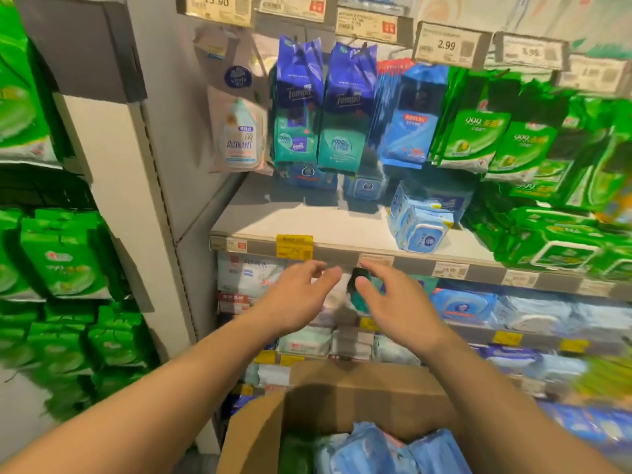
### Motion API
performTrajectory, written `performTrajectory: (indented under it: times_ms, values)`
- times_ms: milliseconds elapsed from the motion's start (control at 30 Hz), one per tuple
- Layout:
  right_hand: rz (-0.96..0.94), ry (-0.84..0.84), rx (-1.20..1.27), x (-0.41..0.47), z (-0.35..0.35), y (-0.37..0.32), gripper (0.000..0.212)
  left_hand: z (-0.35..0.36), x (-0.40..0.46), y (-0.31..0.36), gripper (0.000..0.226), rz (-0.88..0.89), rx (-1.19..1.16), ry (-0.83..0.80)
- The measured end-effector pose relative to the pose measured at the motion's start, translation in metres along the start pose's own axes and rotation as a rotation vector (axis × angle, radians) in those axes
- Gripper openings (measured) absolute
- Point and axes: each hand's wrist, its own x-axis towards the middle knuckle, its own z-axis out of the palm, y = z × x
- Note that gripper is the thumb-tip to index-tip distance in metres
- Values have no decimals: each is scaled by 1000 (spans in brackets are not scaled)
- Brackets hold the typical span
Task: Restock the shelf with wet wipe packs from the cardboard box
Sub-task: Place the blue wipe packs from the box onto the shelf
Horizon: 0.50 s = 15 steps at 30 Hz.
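**Both hands raised, empty, before the shelf edge**

The left hand [301,295] and the right hand [393,302] are held out side by side in front of the shelf [307,217], near each other but apart. Fingers on both are loosely spread and slightly bent, and neither hand holds anything. Between the two thumbs shows a dark and teal object [359,285]; blur makes it hard to tell whether it is a pack on the tier below or something else, and neither hand appears to touch it.

Just beyond the fingertips runs the shelf's front rail, carrying a yellow price tag [294,247] and a white price tag [449,270]. The left part of the shelf board is bare; to the right stands a cluster of pale blue wet wipe packs [420,227], and further right lie green wipe packs [561,244]. Above them hang blue and teal Tempo bags [325,107] and green 999 bags [478,138].

Below the forearms, the cardboard box [359,395] stands open, flaps up, with blue wet wipe packs [383,449] lying inside. Stacks of green packages [61,254] fill the neighbouring bay on the left.
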Motion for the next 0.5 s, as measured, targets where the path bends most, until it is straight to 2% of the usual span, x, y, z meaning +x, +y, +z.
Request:
performTrajectory:
  times_ms: [200,333,500]
  values:
    - [16,-113,-105,-54,-2,46,51,44,-40,-9,69,-20,88,-55]
    - [24,-161,-75,-83,1,77,54,75,-66,-15,71,-26,134,-55]
    - [2,-196,-55,-120,14,112,53,116,-102,-32,68,-116,134,-45]
